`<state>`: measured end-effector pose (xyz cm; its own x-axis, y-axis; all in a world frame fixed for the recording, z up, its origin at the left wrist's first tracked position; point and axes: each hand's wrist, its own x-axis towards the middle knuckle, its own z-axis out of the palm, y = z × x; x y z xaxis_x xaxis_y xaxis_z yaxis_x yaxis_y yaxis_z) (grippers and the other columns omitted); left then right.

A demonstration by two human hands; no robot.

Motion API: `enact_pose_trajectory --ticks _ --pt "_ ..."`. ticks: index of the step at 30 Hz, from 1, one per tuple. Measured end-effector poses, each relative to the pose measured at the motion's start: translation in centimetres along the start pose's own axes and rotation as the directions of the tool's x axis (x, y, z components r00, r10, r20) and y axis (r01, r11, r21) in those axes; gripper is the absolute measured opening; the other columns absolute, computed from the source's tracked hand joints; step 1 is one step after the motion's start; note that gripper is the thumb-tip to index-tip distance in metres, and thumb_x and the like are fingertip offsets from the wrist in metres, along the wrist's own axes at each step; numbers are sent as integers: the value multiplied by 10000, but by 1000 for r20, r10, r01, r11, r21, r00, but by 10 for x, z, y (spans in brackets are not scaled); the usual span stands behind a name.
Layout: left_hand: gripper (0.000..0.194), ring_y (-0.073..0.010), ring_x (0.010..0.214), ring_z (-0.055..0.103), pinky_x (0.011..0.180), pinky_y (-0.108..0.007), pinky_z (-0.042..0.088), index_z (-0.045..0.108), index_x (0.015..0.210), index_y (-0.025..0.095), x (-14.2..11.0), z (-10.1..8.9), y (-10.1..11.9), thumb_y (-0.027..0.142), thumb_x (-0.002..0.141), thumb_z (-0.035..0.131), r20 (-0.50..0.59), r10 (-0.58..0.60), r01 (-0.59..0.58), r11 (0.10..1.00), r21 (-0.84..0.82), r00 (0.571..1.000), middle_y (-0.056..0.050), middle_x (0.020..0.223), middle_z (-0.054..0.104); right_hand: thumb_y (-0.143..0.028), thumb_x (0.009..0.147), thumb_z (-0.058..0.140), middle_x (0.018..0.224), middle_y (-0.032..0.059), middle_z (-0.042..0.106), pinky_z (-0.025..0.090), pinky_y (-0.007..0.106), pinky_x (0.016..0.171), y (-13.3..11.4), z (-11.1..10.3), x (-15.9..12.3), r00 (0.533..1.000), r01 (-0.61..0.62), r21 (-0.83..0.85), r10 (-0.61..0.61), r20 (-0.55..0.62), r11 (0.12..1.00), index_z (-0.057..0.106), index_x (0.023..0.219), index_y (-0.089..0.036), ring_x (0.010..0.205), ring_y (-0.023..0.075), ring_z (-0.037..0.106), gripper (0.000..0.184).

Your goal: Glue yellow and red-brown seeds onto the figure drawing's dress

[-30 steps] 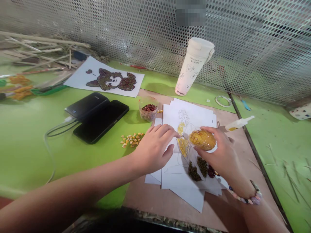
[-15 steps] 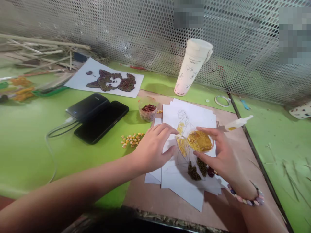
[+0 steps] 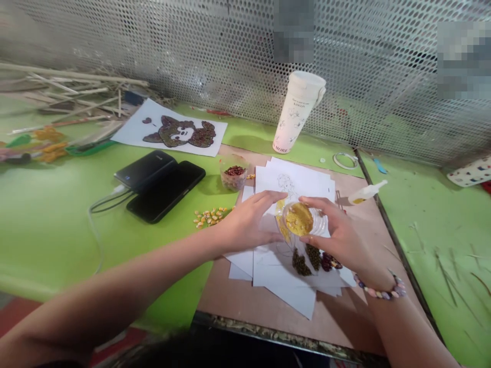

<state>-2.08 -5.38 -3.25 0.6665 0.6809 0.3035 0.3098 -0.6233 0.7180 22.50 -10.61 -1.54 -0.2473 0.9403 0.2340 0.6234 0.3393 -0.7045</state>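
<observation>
Over the paper, my right hand (image 3: 335, 232) grips a clear plastic cup (image 3: 320, 223) by its sides. The cup is tipped towards the left, and yellow grains (image 3: 299, 219) lie inside it. My left hand (image 3: 251, 220) is open at the cup's mouth, thumb and fingers apart; whether they touch the rim I cannot tell. Below is a line drawing of a figure (image 3: 285, 182) on white paper, partly filled with yellow grains and partly covered by my hands. Small piles of green beans (image 3: 301, 262) and dark red beans (image 3: 329, 261) rest on the sheet.
Left of the paper are a cup of red beans (image 3: 235, 173), corn kernels (image 3: 209, 217), a phone (image 3: 166, 191) and a power bank (image 3: 146, 169). Behind stands a white tumbler (image 3: 297, 112). A glue bottle (image 3: 366, 193) and tape roll (image 3: 345, 160) lie right. A finished bean picture (image 3: 172, 130) lies back left.
My right hand has moved left and turned the cup, so its clear ribbed side shows. My left hand has come closer to the cup, with its thumb lower.
</observation>
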Motion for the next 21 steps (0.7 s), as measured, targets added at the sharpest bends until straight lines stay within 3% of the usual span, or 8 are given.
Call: enact_pose_trajectory --ticks 4,7,16,21 --pt "867 -297 1432 448 1181 -540 386 369 1490 203 8 0 4 390 771 816 80 13 -13 1000 5 997 -173 1535 470 -454 806 766 1318 67 621 489 519 1048 -5 -2 2 999 28 -23 -27 42 999 578 1366 -343 1235 289 589 601" --pt "894 -297 1405 485 1163 -500 421 380 1484 149 12 3 8 346 743 841 102 15 -15 1000 4 995 -193 1514 494 -465 794 777 1269 58 610 493 508 1050 -8 -5 2 997 49 -47 -47 56 998 553 1405 -359 1212 275 590 659" --pt "642 -249 1121 651 966 -428 546 545 1300 187 22 10 7 364 746 817 34 92 -92 996 21 995 -109 1213 677 -409 827 751 1262 78 621 496 516 1053 -7 -4 2 995 101 19 -101 4 995 572 1341 -304 1199 271 606 554" --pt "671 -247 1096 643 953 -430 544 534 1309 136 24 14 4 341 738 821 -15 108 -107 994 38 994 -132 1188 662 -312 833 711 1380 90 580 475 527 1065 -8 -7 -4 995 95 -61 -97 -26 994 489 1387 -296 1283 284 555 596"
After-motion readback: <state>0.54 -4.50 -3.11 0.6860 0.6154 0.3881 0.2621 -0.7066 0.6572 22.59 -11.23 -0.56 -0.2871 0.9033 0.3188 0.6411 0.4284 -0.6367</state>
